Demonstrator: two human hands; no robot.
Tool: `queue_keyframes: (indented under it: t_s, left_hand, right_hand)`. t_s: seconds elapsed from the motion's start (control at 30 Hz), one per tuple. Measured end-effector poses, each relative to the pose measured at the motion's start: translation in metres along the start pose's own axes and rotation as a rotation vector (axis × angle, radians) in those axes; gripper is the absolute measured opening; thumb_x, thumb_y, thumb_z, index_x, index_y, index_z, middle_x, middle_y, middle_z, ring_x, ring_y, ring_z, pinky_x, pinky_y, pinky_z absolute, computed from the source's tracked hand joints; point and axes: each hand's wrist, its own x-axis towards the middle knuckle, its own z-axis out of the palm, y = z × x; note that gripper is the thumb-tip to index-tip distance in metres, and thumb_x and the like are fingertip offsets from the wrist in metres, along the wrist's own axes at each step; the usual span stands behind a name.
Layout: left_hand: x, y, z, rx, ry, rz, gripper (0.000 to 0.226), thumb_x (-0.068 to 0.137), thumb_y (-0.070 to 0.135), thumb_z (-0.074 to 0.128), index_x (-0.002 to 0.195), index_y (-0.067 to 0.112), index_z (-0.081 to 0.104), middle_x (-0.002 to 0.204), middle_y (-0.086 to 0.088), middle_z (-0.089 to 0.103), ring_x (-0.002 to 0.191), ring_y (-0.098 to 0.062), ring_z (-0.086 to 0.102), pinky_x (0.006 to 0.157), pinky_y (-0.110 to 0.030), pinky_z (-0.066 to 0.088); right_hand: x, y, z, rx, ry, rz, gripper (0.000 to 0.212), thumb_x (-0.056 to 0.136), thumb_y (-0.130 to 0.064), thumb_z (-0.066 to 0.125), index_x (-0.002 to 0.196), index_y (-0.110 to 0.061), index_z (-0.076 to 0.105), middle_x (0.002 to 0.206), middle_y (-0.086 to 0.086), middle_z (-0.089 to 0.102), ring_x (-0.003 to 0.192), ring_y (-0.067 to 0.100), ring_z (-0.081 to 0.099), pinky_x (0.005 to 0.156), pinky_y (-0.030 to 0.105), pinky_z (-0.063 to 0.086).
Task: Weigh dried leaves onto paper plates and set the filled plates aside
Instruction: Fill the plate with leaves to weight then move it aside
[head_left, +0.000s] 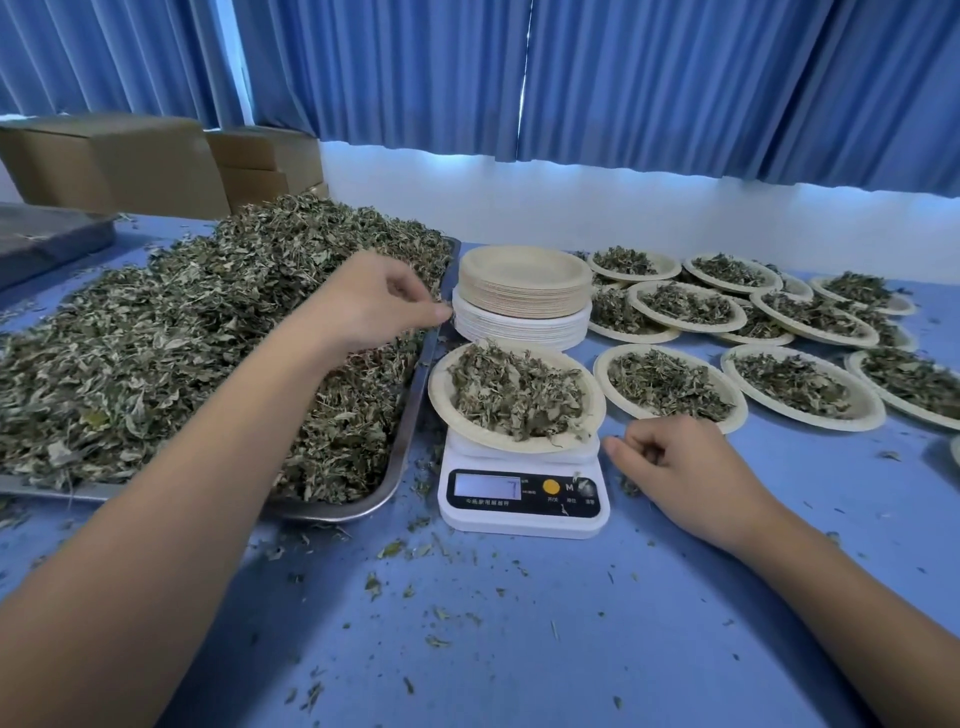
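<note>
At nine o'clock my tray (410, 415) is dull metal; the scale (519, 519) smooth white plastic; the plates (519, 275) matt paper.

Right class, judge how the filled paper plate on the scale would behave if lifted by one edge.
The plate looks thin, so it would probably flex. Its dried leaves lie heaped and loose; tilting likely spills some. Dry leaf, so probably light.
</note>
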Motion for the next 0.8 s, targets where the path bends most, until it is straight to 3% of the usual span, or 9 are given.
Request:
queue_keyframes:
  t_s: [0.1, 0.23, 0.33, 0.47, 0.57, 0.7, 0.8]
  left_hand:
    - [0.006, -0.019, 0.001, 0.198, -0.035, -0.139, 0.023, 0.075, 0.012, 0.087, 0.089, 0.02, 0.071, 0.117, -0.008, 0.066, 0.104, -0.026, 0.063, 0.092, -0.04, 0.052]
    - [0.009, -0.031, 0.009, 0.308, -0.043, -0.176, 0.023, 0.082, -0.009, 0.075, 0.085, 0.014, 0.074, 0.103, -0.011, 0.073, 0.095, -0.025, 0.067, 0.085, -0.036, 0.054]
    - [0.01, -0.027, 0.011, 0.317, 0.02, -0.146, 0.015, 0.083, 0.0, 0.08, 0.083, 0.014, 0.076, 0.097, -0.007, 0.074, 0.084, -0.018, 0.066, 0.078, -0.032, 0.052]
    - [0.006, -0.026, 0.016, 0.313, 0.057, -0.097, 0.013, 0.089, 0.004, 0.074, 0.09, 0.017, 0.074, 0.113, -0.01, 0.068, 0.094, -0.024, 0.064, 0.079, -0.032, 0.049]
    - [0.002, -0.024, 0.019, 0.212, 0.105, 0.059, 0.007, 0.093, 0.023, 0.071, 0.1, 0.024, 0.072, 0.117, -0.001, 0.065, 0.101, -0.019, 0.061, 0.081, -0.029, 0.043]
    - [0.003, -0.021, 0.023, 0.149, 0.166, 0.131, 0.013, 0.095, 0.036, 0.067, 0.09, 0.025, 0.072, 0.089, 0.008, 0.069, 0.085, -0.012, 0.065, 0.066, -0.024, 0.045]
    - [-0.002, -0.017, 0.025, 0.098, 0.113, 0.21, 0.019, 0.093, 0.044, 0.068, 0.094, 0.026, 0.074, 0.086, 0.01, 0.069, 0.078, -0.005, 0.061, 0.068, -0.025, 0.048]
  right_hand:
    - [0.001, 0.001, 0.0, -0.001, 0.0, 0.003, 0.048, 0.1, -0.038, 0.059, 0.062, -0.01, 0.053, 0.057, 0.009, 0.063, 0.054, 0.029, 0.055, 0.062, 0.044, 0.052]
    - [0.0, 0.0, 0.003, 0.036, 0.058, 0.005, 0.048, 0.099, -0.036, 0.061, 0.06, -0.01, 0.051, 0.053, 0.008, 0.057, 0.049, 0.023, 0.046, 0.055, 0.039, 0.047]
    - [-0.003, -0.01, 0.001, 0.187, 0.258, -0.074, 0.045, 0.1, -0.033, 0.061, 0.06, -0.015, 0.05, 0.053, 0.008, 0.045, 0.049, 0.008, 0.034, 0.051, 0.027, 0.032]
    - [-0.004, -0.032, -0.002, 0.259, 0.411, -0.219, 0.032, 0.102, -0.029, 0.063, 0.071, -0.021, 0.059, 0.06, -0.004, 0.045, 0.053, 0.011, 0.036, 0.051, 0.018, 0.028]
    - [-0.003, -0.034, 0.001, 0.268, 0.429, -0.169, 0.036, 0.103, -0.029, 0.061, 0.071, -0.013, 0.058, 0.057, -0.002, 0.041, 0.051, 0.01, 0.034, 0.049, 0.018, 0.025]
    - [-0.003, -0.021, 0.0, 0.302, 0.352, -0.013, 0.037, 0.102, -0.026, 0.061, 0.068, -0.011, 0.059, 0.057, 0.009, 0.053, 0.048, 0.009, 0.035, 0.047, 0.016, 0.029]
    - [-0.003, -0.021, -0.001, 0.356, 0.341, 0.011, 0.032, 0.1, -0.028, 0.063, 0.069, -0.018, 0.062, 0.062, 0.011, 0.059, 0.046, 0.007, 0.038, 0.046, 0.013, 0.032]
